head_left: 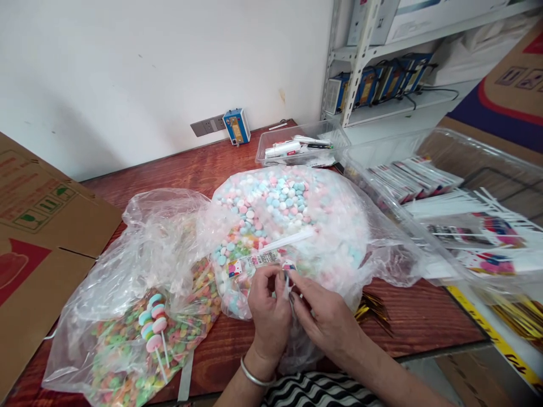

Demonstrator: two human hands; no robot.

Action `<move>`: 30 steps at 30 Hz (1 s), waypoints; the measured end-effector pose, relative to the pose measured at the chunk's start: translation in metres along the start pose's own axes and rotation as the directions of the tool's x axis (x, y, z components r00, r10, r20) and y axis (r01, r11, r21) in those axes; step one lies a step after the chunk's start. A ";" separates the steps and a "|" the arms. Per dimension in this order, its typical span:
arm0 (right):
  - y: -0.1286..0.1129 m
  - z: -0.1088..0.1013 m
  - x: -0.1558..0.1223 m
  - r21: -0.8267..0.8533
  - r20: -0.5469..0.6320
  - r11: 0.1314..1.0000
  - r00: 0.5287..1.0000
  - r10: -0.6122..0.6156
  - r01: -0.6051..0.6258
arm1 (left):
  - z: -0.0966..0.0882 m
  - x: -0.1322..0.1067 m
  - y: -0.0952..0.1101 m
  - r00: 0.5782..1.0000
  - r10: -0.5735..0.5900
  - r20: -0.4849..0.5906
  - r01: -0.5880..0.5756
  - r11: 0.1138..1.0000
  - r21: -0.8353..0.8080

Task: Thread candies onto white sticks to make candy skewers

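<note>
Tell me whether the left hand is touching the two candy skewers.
Apart: the head view shows bagged candy and wooden tabletop between the left hand and the candy skewers.

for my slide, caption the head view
Left hand and right hand close together by bagged pastel candies; two candy skewers at left.

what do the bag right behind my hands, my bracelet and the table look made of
The bag looks like thin plastic: clear, crinkled and shiny. Your bracelet looks metal, from its smooth silvery sheen. The table shows reddish streaked grain and slight gloss: wood, or perhaps a printed laminate.
</note>
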State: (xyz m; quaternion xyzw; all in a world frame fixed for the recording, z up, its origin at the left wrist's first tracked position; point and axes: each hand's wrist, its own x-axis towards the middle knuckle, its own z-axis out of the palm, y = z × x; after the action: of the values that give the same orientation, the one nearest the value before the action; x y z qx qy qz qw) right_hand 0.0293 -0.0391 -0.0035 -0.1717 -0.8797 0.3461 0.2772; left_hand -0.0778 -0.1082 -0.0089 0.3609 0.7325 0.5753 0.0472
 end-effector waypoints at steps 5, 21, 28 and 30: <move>0.001 0.004 -0.001 0.050 -0.162 0.998 0.987 -0.017 0.026 | 0.006 0.005 0.003 0.930 -0.353 0.103 0.367 0.879 -0.304; 0.023 -0.016 -0.006 -0.329 -0.194 0.932 0.955 -0.226 0.154 | 0.012 0.003 0.004 0.961 -0.090 0.262 0.132 0.980 -0.149; 0.032 -0.030 -0.006 -0.356 -0.125 0.907 0.950 -0.287 0.227 | 0.010 0.008 0.009 0.946 0.108 0.306 -0.148 0.983 0.110; 0.032 -0.029 -0.007 -0.369 -0.136 0.909 0.956 -0.259 0.194 | 0.012 0.008 0.010 0.952 0.079 0.296 -0.118 0.986 0.117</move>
State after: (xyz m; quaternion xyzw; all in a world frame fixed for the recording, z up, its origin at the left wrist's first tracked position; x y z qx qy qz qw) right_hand 0.0562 -0.0047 -0.0109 -0.1459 -0.9123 0.1313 0.3595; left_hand -0.0731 -0.0935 -0.0019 0.4798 0.7354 0.4676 0.1011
